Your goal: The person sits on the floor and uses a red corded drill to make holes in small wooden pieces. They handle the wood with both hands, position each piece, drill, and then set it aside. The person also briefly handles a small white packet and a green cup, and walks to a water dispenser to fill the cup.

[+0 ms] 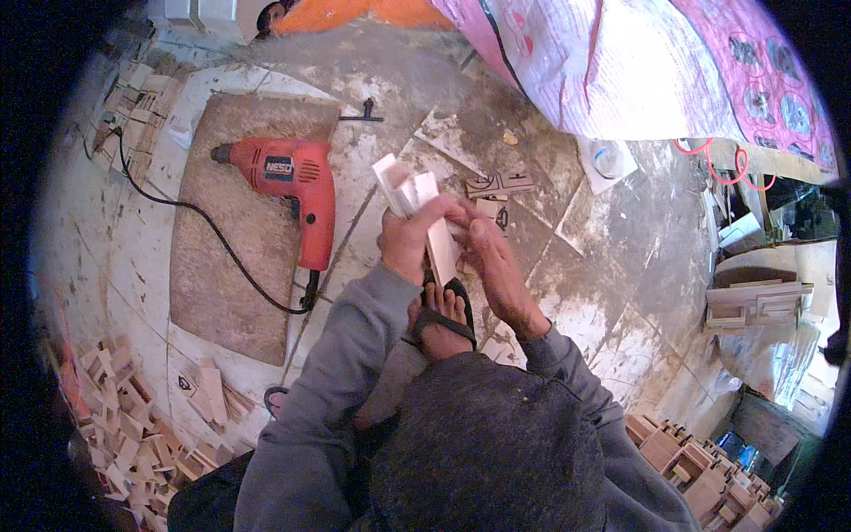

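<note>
Several small pale wooden pieces (pixel 441 253) sit in my left hand (pixel 408 244), whose fingers are wrapped round them with the thumb across the top. They lie lengthwise above my sandalled foot, and their far ends fan apart slightly. From the right, my right hand (pixel 501 266) meets the same pieces, its thumb and fingers closed at their edge. The tips of its fingers are partly hidden. Just beyond my right hand, more small wooden pieces (pixel 501 184) with dark markings lie on the floor.
A red power drill (pixel 306 177) with a black cord rests on a brown board (pixel 235 301) at left. Wooden pieces are heaped at lower left (pixel 133 434), with stacked wooden blocks (pixel 700 465) at lower right. A pink and white sheet (pixel 620 71) hangs at far right.
</note>
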A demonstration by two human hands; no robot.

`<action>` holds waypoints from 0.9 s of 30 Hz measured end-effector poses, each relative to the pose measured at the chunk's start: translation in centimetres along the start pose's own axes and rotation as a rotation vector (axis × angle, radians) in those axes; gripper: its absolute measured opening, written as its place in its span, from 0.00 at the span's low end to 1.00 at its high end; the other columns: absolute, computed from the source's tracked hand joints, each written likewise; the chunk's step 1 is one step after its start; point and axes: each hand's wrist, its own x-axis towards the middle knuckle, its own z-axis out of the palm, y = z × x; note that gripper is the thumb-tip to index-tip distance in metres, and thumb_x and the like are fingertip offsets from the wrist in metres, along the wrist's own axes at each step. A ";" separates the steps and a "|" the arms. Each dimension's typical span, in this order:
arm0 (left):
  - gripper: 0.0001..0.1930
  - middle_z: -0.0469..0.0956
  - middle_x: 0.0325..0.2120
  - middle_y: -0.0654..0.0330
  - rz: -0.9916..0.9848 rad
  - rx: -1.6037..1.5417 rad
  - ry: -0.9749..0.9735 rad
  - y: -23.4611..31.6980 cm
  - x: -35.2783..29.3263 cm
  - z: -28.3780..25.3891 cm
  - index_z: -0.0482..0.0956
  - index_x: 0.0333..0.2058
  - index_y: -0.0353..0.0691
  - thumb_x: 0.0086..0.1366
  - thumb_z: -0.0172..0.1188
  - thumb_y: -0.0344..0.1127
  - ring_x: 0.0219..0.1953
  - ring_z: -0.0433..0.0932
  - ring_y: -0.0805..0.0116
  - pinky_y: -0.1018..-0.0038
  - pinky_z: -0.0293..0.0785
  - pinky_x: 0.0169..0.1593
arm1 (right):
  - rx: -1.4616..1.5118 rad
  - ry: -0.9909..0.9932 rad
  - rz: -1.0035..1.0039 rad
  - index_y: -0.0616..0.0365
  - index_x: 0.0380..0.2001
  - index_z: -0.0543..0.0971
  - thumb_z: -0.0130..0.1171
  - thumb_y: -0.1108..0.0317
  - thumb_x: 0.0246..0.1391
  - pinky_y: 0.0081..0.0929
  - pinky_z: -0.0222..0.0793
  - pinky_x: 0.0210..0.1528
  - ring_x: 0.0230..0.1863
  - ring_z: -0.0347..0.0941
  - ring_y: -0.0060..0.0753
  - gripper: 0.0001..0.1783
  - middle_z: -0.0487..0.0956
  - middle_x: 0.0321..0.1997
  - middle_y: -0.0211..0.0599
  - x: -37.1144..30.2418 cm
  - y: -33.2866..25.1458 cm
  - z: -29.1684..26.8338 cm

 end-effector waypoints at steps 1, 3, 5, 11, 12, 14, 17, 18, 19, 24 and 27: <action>0.16 0.77 0.30 0.60 0.092 0.135 0.004 0.2 -0.5 1.0 0.72 0.40 0.34 0.53 0.64 0.31 0.32 0.76 0.71 0.76 0.74 0.36 | 0.065 -0.085 0.087 0.58 0.59 0.61 0.47 0.63 0.61 0.28 0.57 0.59 0.58 0.61 0.29 0.25 0.65 0.59 0.38 -0.1 -0.5 0.2; 0.20 0.75 0.35 0.58 0.342 0.362 -0.009 1.1 -1.2 2.7 0.71 0.44 0.33 0.54 0.64 0.33 0.35 0.75 0.72 0.77 0.73 0.39 | 0.039 -0.192 0.116 0.59 0.60 0.62 0.49 0.61 0.61 0.27 0.55 0.61 0.60 0.60 0.29 0.26 0.64 0.61 0.38 -0.1 -2.2 0.5; 0.27 0.72 0.44 0.54 0.433 0.466 -0.125 3.7 -1.2 3.0 0.68 0.49 0.31 0.53 0.65 0.39 0.44 0.71 0.68 0.73 0.69 0.48 | -0.122 -0.299 -0.053 0.60 0.58 0.63 0.50 0.62 0.60 0.26 0.57 0.59 0.57 0.62 0.28 0.25 0.67 0.58 0.36 0.0 -5.1 0.7; 0.35 0.67 0.53 0.55 0.568 0.955 -0.316 21.2 -3.0 -2.7 0.60 0.58 0.37 0.54 0.64 0.40 0.58 0.64 0.64 0.67 0.57 0.62 | -0.388 -0.350 -0.367 0.61 0.43 0.72 0.66 0.63 0.45 0.26 0.69 0.41 0.40 0.72 0.28 0.24 0.75 0.38 0.35 5.5 -13.2 8.3; 0.34 0.68 0.50 0.55 0.567 1.184 -0.209 25.9 -4.8 -4.3 0.60 0.57 0.37 0.55 0.64 0.40 0.54 0.66 0.65 0.68 0.60 0.59 | -0.524 -0.401 -0.496 0.61 0.43 0.71 0.65 0.64 0.45 0.26 0.68 0.42 0.40 0.73 0.28 0.22 0.76 0.38 0.36 5.7 -13.5 10.4; 0.34 0.68 0.50 0.55 0.590 1.481 -0.041 31.6 -10.4 -7.7 0.61 0.56 0.37 0.54 0.65 0.40 0.55 0.65 0.64 0.67 0.58 0.60 | -0.707 -0.451 -0.786 0.59 0.41 0.71 0.64 0.65 0.44 0.27 0.68 0.41 0.38 0.73 0.31 0.21 0.75 0.36 0.38 6.2 -12.3 15.4; 0.34 0.69 0.52 0.55 0.592 1.765 0.136 32.2 -18.3 -14.2 0.65 0.55 0.38 0.52 0.66 0.45 0.55 0.66 0.64 0.68 0.60 0.60 | -0.827 -0.479 -1.126 0.58 0.38 0.71 0.64 0.63 0.39 0.33 0.67 0.39 0.38 0.71 0.40 0.22 0.73 0.35 0.43 4.6 -6.0 23.1; 0.36 0.68 0.53 0.55 0.556 1.766 0.188 30.3 -20.0 -16.7 0.65 0.55 0.39 0.50 0.68 0.44 0.56 0.65 0.62 0.67 0.58 0.60 | -0.959 -0.588 -1.124 0.59 0.38 0.71 0.63 0.61 0.39 0.36 0.65 0.41 0.41 0.69 0.41 0.22 0.72 0.37 0.42 4.1 -3.5 25.1; 0.37 0.68 0.53 0.56 0.564 1.771 0.225 27.6 -21.4 -19.1 0.65 0.55 0.39 0.47 0.70 0.43 0.57 0.64 0.60 0.66 0.57 0.61 | -1.028 -0.654 -1.180 0.59 0.38 0.71 0.61 0.58 0.38 0.38 0.63 0.42 0.43 0.67 0.43 0.23 0.72 0.38 0.42 3.5 -1.0 26.6; 0.40 0.69 0.49 0.55 0.588 1.894 0.403 14.1 -20.7 -27.1 0.66 0.53 0.40 0.39 0.72 0.41 0.56 0.63 0.54 0.59 0.54 0.61 | -1.215 -0.720 -1.135 0.58 0.37 0.69 0.65 0.58 0.36 0.36 0.60 0.44 0.43 0.64 0.42 0.25 0.69 0.38 0.41 2.5 7.9 30.0; 0.35 0.71 0.44 0.58 0.589 1.994 0.501 10.8 -19.4 -29.2 0.69 0.51 0.43 0.40 0.69 0.40 0.52 0.65 0.56 0.58 0.55 0.59 | -1.257 -0.802 -1.062 0.59 0.38 0.69 0.65 0.59 0.37 0.36 0.60 0.45 0.44 0.64 0.43 0.26 0.69 0.39 0.43 3.3 9.1 29.4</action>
